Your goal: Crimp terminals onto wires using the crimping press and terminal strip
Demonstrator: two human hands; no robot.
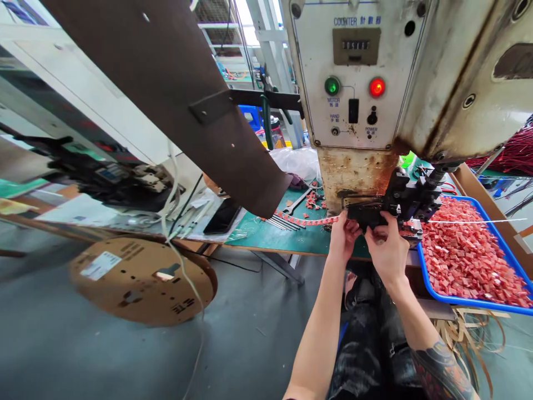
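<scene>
Nearest: both forearms reach up from the lap to the front edge of the green counter (266, 236). Left hand (343, 236) pinches the red terminal strip (306, 221) where it enters the black applicator die (377, 214); the strip trails left across the counter. Right hand (387, 244) is curled against the die's front, fingers closed on its lower edge; whether it grips a small part there I cannot tell. Blue tray (425, 272) of loose red pieces sits just right of the die. Behind: the press (358, 83), green and red lamps lit.

Judgement: feed goes best with the strip flat and square to the guide, light tension from the left pinch, fingertips outside the die.
</scene>
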